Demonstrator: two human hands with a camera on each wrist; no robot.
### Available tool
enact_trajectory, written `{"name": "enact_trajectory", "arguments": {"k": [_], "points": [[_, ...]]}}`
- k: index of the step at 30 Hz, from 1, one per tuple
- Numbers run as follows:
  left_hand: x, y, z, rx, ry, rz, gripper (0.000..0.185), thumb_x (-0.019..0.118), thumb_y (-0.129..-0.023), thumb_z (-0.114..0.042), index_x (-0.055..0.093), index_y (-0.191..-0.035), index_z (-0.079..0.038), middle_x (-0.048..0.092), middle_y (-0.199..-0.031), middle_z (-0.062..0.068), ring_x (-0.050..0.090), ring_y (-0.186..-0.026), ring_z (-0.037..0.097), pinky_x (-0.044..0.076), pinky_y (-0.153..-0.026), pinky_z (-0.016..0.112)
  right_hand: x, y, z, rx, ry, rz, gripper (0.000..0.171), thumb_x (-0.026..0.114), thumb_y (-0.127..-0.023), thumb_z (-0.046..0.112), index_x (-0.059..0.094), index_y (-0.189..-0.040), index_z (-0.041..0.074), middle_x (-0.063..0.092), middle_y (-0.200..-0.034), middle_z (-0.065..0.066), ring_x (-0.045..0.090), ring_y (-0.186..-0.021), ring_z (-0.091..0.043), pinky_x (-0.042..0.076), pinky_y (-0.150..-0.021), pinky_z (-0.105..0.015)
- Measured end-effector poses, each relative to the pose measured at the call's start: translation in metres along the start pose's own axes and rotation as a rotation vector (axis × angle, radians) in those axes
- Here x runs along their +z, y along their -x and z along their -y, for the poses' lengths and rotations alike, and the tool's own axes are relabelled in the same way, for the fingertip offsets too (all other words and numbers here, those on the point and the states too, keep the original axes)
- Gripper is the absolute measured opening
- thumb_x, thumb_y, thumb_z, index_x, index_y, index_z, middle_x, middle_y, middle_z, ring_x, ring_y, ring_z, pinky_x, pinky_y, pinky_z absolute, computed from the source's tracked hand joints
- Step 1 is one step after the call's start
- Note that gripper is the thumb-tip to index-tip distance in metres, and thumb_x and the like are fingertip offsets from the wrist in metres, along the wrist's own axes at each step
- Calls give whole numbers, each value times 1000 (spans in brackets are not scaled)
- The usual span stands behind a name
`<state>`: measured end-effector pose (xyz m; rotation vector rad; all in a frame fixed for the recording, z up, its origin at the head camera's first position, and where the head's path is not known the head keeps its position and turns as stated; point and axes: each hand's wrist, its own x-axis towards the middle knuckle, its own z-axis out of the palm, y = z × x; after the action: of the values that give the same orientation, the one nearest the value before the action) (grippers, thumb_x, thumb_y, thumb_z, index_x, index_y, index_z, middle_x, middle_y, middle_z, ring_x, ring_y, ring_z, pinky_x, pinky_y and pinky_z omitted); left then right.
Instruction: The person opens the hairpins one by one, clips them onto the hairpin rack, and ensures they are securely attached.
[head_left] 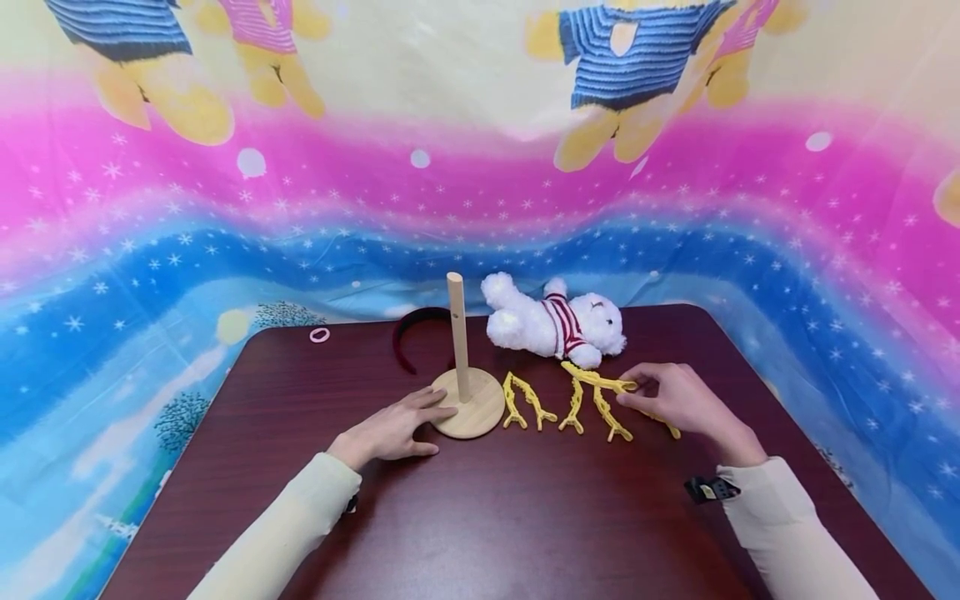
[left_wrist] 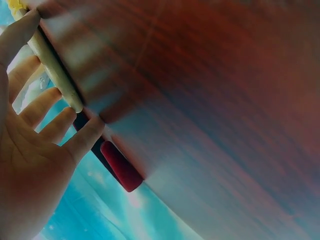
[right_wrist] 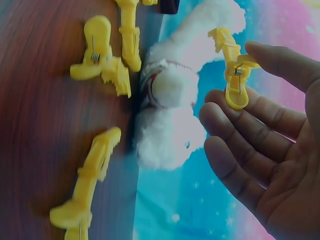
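My right hand (head_left: 678, 400) pinches a yellow hair clip (right_wrist: 232, 62) by its handle end, between thumb and fingers. In the right wrist view the clip is off the table, with its spring showing. Several more yellow hair clips (head_left: 611, 417) lie on the table beside and below it, one partly hidden by the right hand. My left hand (head_left: 393, 425) rests with spread, fairly straight fingers on the near left edge of the round wooden base (head_left: 480, 421). From that base an upright wooden post (head_left: 457, 333) rises.
A white plush bear (head_left: 525, 321) in a striped shirt lies on its side behind the clips. Behind the post sits a dark red headband (head_left: 402, 346). A pink hair tie (head_left: 320, 335) lies at the far left of the brown table (head_left: 465, 533). A printed cloth hangs around the back.
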<state>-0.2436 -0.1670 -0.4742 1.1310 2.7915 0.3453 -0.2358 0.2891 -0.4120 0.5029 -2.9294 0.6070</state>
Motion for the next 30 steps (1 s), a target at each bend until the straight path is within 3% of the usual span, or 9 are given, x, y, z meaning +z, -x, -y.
{"name": "enact_trajectory", "arguments": {"k": [10, 22, 30], "points": [[-1, 1, -2, 0, 2, 5, 63, 68, -83, -41, 44, -141, -28, 28, -154, 9, 23, -143, 31, 36, -108, 46, 12, -5, 20, -56, -28, -3, 23, 72, -79, 43, 70, -95, 26, 66, -78, 15, 58, -70, -2, 47, -63, -22], [1, 2, -1, 11, 3, -8, 63, 69, -83, -39, 46, -140, -27, 30, -154, 10, 24, -143, 31, 36, -108, 46, 23, -15, 50, -120, -43, 3, 22, 72, -79, 42, 70, -95, 28, 65, -77, 18, 58, -69, -2, 46, -63, -22], [1, 1, -1, 5, 0, 2, 63, 68, -83, -40, 45, -140, -28, 29, -154, 9, 24, -143, 30, 35, -109, 45, 36, -25, 71, -174, -45, 7, 16, 73, -79, 42, 71, -90, 31, 62, -73, 22, 52, -60, -1, 42, -59, -21]]}}
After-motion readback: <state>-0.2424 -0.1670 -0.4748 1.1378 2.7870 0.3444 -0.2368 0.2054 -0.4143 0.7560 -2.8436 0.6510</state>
